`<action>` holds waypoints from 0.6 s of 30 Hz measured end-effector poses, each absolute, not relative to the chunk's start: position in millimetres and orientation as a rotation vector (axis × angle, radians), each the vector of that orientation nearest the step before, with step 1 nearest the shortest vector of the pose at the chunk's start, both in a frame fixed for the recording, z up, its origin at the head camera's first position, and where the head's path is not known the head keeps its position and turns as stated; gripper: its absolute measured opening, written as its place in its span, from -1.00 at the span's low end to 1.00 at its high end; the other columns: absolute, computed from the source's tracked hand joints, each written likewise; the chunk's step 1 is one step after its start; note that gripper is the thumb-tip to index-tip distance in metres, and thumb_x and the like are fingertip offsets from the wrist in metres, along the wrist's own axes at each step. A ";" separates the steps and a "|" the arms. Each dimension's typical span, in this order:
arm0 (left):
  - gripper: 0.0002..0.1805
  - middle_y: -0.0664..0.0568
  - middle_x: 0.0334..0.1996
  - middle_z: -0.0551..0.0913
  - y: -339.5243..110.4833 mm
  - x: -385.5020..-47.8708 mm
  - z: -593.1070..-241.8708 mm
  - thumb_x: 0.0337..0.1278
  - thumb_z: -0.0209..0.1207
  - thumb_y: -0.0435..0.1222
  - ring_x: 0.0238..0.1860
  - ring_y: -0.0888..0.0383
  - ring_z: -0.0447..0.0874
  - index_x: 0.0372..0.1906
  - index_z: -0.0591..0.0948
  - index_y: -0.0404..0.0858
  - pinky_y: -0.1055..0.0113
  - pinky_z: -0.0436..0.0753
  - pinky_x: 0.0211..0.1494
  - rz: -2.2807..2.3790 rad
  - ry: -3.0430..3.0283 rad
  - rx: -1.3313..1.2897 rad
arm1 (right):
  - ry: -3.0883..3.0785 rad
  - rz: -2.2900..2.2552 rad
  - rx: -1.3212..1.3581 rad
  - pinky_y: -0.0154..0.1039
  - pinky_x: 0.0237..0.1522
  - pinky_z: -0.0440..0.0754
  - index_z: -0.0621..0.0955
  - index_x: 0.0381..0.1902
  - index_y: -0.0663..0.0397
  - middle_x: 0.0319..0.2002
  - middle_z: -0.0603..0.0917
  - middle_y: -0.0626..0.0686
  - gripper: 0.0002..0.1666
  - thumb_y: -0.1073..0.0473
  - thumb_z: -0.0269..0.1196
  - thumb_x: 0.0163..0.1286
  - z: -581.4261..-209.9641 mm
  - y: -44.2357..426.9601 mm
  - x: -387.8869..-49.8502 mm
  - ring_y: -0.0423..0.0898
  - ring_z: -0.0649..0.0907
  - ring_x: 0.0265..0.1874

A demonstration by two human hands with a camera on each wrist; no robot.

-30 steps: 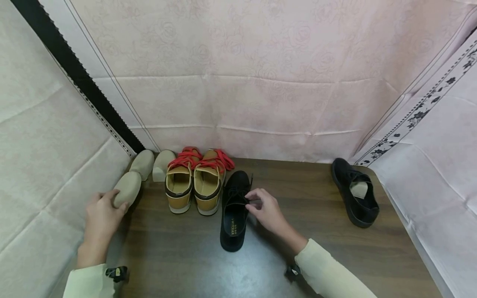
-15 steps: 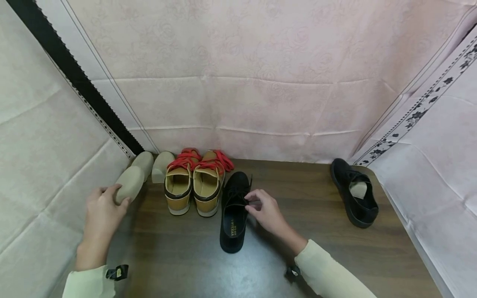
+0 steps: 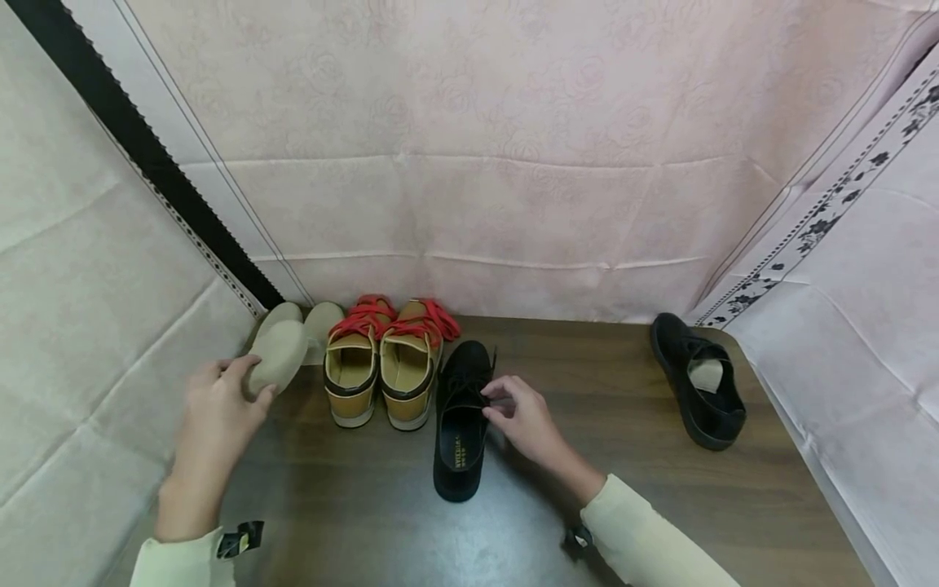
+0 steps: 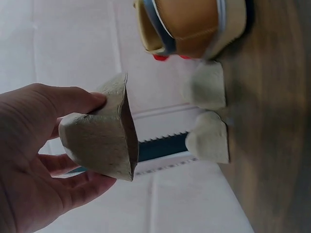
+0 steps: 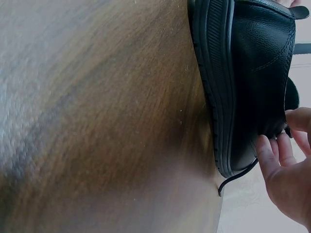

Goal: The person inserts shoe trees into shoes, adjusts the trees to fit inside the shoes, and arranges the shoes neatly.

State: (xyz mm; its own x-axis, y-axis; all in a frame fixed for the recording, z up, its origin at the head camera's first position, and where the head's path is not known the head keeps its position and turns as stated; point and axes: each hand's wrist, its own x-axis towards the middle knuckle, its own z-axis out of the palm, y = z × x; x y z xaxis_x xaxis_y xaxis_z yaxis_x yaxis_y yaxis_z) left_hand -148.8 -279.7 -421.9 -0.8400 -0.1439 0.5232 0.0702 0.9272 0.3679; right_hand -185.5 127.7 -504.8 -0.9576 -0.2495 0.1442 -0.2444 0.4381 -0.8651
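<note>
In the head view my left hand (image 3: pixel 223 412) holds a pale molded-pulp shoe insert (image 3: pixel 280 357) off the floor at the left. The left wrist view shows the insert (image 4: pixel 99 143) as a hollow cup, gripped between thumb and fingers. My right hand (image 3: pixel 524 420) pinches the side edge of a black lace-up shoe (image 3: pixel 458 452) near its laces. This shoe stands on the floor, its gold-lettered insole visible. In the right wrist view, a loose lace end (image 5: pixel 235 177) hangs by the toe of the black shoe (image 5: pixel 260 68).
Two more pulp inserts, one (image 3: pixel 282 311) partly hidden and another (image 3: pixel 323 320), stand in the back left corner. Beside them are tan shoes (image 3: pixel 407 399) with red laces. A second black shoe (image 3: pixel 710 416) with an insert (image 3: pixel 707 374) inside stands right. Cloth walls (image 3: pixel 469 204) enclose the wooden floor (image 3: pixel 587 375).
My left hand has carried the pulp insert a little to the right and forward, now overlapping the corner inserts in the head view. My right hand and the black shoe keep their place.
</note>
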 end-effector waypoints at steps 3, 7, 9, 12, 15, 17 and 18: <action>-0.52 -0.50 -0.14 0.59 -272.5 -148.8 -417.2 -0.09 0.49 -0.45 -0.12 -0.51 0.50 0.03 0.66 -0.45 -0.31 0.48 -0.08 -0.514 -2.491 0.014 | 2.657 -1.601 -0.455 -0.31 0.01 0.73 0.65 -0.01 -0.13 -0.01 0.64 -0.06 -0.66 0.33 0.42 0.34 -504.2 127.5 -185.3 -0.10 0.70 0.02; -0.53 -0.48 -0.16 0.60 -264.5 -147.4 -412.4 -0.11 0.50 -0.46 -0.12 -0.47 0.53 0.00 0.65 -0.46 -0.29 0.51 -0.07 -0.517 -2.479 -0.019 | 2.652 -1.596 -0.462 -0.30 0.02 0.73 0.65 -0.01 -0.13 -0.01 0.64 -0.05 -0.66 0.32 0.42 0.35 -504.1 127.2 -184.5 -0.09 0.70 0.02; -0.53 -0.47 -0.14 0.60 -260.7 -147.5 -410.1 -0.11 0.50 -0.45 -0.10 -0.46 0.53 0.00 0.65 -0.46 -0.29 0.51 -0.06 -0.521 -2.487 -0.034 | 2.657 -1.592 -0.463 -0.30 0.01 0.73 0.65 0.00 -0.12 -0.01 0.64 -0.05 -0.67 0.32 0.42 0.35 -503.9 127.3 -184.3 -0.08 0.70 0.02; -0.53 -0.47 -0.11 0.61 -255.5 -148.4 -407.9 -0.11 0.50 -0.44 -0.08 -0.46 0.54 0.00 0.65 -0.45 -0.29 0.51 -0.04 -0.535 -2.493 -0.070 | 2.666 -1.589 -0.464 -0.29 0.01 0.73 0.65 0.00 -0.11 -0.01 0.64 -0.04 -0.67 0.32 0.42 0.35 -503.4 127.9 -183.8 -0.08 0.71 0.02; -0.52 -0.47 -0.08 0.62 -251.8 -149.2 -407.0 -0.14 0.51 -0.46 -0.07 -0.48 0.55 0.00 0.65 -0.44 -0.30 0.51 -0.03 -0.546 -2.479 -0.119 | 2.669 -1.587 -0.468 -0.30 0.01 0.73 0.65 0.00 -0.12 -0.01 0.64 -0.05 -0.66 0.32 0.42 0.34 -503.4 128.3 -184.2 -0.10 0.70 0.02; -0.51 -0.47 -0.08 0.62 -249.4 -149.1 -406.3 -0.16 0.51 -0.47 -0.08 -0.49 0.55 0.00 0.66 -0.43 -0.32 0.51 -0.04 -0.545 -2.477 -0.148 | 2.668 -1.588 -0.472 -0.30 0.01 0.73 0.65 0.00 -0.12 0.00 0.64 -0.06 -0.66 0.32 0.42 0.35 -503.7 128.3 -184.5 -0.10 0.70 0.02; -0.51 -0.47 -0.07 0.62 -247.8 -148.9 -405.6 -0.16 0.51 -0.47 -0.08 -0.49 0.55 0.00 0.66 -0.42 -0.32 0.51 -0.05 -0.547 -2.484 -0.156 | 2.666 -1.589 -0.474 -0.30 0.01 0.73 0.65 0.00 -0.12 0.00 0.64 -0.06 -0.66 0.32 0.42 0.34 -503.8 128.3 -184.6 -0.10 0.71 0.02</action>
